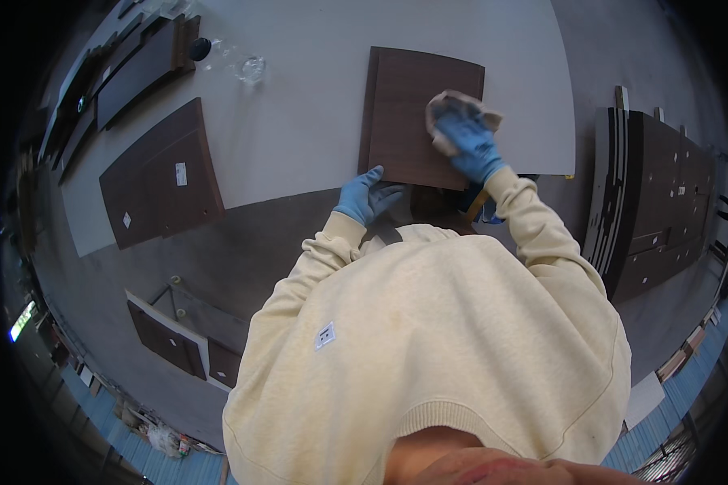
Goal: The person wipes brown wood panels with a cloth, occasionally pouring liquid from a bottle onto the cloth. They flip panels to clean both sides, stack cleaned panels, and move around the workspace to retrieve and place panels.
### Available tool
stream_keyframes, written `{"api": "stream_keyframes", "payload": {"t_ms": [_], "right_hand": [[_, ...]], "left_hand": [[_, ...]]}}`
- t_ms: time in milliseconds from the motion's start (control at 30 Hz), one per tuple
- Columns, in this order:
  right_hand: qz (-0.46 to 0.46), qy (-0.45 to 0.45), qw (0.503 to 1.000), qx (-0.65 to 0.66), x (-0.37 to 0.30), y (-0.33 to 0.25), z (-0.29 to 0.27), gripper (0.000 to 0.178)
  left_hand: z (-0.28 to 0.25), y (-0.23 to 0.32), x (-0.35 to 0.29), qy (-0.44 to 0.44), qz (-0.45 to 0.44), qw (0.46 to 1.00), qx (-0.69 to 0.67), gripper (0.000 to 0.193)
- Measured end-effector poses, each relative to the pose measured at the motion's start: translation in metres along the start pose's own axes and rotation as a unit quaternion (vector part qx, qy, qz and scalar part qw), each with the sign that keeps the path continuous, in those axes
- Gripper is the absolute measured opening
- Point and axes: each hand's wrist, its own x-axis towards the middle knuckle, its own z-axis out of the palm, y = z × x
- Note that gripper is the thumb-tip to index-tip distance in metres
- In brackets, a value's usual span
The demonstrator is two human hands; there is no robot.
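Pressing a crumpled pale cloth (pixel 459 109) onto a dark brown wooden panel (pixel 408 121), the right hand (pixel 471 145) in a blue glove lies fingers-down on top of the cloth, curled over it and holding it against the panel's upper right part. Panel lies flat on a large grey work table (pixel 315 113), near the table's near edge, roughly rectangular, long side running away from the person.

Left hand (pixel 366 196), also blue-gloved, sits at the panel's near left corner; fingers bent, tips touching the panel's edge. Whether it clamps the edge or only rests against it cannot be told from this angle.

Person wears a cream sweatshirt (pixel 429 339) with a small white tag on the chest; both sleeves reach forward from the lower middle of the view.

Elsewhere on the table: a second, wider dark brown panel (pixel 158 174) lies well apart to the left, with small white stickers on it. Further back left, a stack of dark boards (pixel 141 65), and just beside it a small black round object (pixel 200 48) and a clear glass-like item (pixel 251 68).

Right of the table, apart from it, a pile of dark panels (pixel 663 202) with pale edges and drilled holes stands on the floor side. Lower left, more dark boards (pixel 174 339) lie on a low frame over the grey floor (pixel 218 259).
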Motion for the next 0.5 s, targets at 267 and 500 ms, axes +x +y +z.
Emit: {"api": "stream_keyframes", "payload": {"t_ms": [267, 500], "right_hand": [[0.069, 0.173, 0.972, -0.146, 0.104, -0.018, 0.024, 0.046], [-0.188, 0.085, 0.974, 0.093, 0.013, -0.103, 0.048, 0.053]], "left_hand": [[-0.013, -0.002, 0.015, -0.022, 0.0, 1.0, 0.016, 0.036], [-0.04, -0.017, 0.045, -0.087, 0.03, 0.995, -0.037, 0.032]]}}
